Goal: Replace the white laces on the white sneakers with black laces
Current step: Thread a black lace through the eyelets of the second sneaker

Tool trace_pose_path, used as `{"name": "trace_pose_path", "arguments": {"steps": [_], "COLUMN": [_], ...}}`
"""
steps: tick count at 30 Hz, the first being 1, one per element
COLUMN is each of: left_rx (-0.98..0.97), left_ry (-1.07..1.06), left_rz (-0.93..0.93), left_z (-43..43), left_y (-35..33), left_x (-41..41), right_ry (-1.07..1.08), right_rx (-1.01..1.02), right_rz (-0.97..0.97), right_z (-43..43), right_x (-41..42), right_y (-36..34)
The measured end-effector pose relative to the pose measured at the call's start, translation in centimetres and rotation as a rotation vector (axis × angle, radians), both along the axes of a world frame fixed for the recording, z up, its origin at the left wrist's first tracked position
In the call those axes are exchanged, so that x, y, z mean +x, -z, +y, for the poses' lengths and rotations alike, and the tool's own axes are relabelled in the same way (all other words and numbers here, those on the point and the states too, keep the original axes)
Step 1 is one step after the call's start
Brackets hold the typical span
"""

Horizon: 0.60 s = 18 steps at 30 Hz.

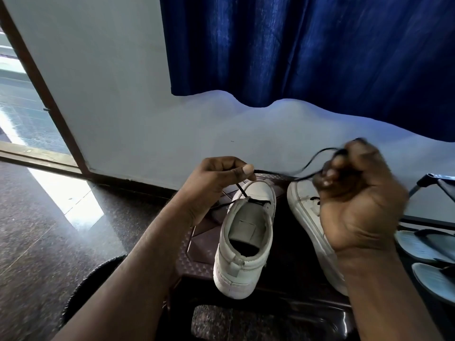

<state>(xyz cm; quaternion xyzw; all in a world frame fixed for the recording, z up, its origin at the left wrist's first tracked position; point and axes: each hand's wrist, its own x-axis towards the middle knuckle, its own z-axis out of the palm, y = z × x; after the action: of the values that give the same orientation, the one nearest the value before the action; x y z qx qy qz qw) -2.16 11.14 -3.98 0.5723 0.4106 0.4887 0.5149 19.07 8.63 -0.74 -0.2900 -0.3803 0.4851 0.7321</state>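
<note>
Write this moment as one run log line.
left hand: pinching black lace | right hand: gripping lace, blurred | left sneaker: partly laced

We count two white sneakers (246, 232) on the dark stool (290, 279), one by its left edge and one toward its right edge. We see one black lace (307, 166), two hands, two grey sandals (423, 247) on the floor beside the stool's right edge, and one blue curtain (307, 50).

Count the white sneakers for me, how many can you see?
2. One white sneaker sits in the middle with its heel toward the camera, just under the left hand. The other sneaker lies beside it to the right, partly hidden behind the right hand.
</note>
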Motion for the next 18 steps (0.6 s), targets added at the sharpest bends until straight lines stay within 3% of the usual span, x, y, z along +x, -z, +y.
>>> {"name": "trace_pose_path", "arguments": {"steps": [4,9,11,14,18], "left_rx": [-0.014,-0.034,-0.021,-0.016,-0.017], "left_ry": [0.025,0.023,0.062,0.094,0.099], "left_rz": [-0.091,-0.002,0.01,0.03,0.058], "left_z": [-0.1,0.2,-0.1,-0.2,-0.5], "left_y": [-0.2,0.1,0.2,0.5,0.3], "left_x": [0.1,0.1,0.5,0.7,0.8], "right_ry": [0.505,0.727,0.664,0.266,-0.025], "right_rx": [-0.193,0.099,0.111,0.083,-0.107], "right_rz": [-0.791,-1.018,-1.13,-1.238,-0.939], "right_z": [0.0,-0.9,-0.3,0.4,0.2], "right_x": [-1.5,-3.0,-3.1,-3.4,-4.0], "right_y": [3.4,4.1,4.1,4.9,5.7]}}
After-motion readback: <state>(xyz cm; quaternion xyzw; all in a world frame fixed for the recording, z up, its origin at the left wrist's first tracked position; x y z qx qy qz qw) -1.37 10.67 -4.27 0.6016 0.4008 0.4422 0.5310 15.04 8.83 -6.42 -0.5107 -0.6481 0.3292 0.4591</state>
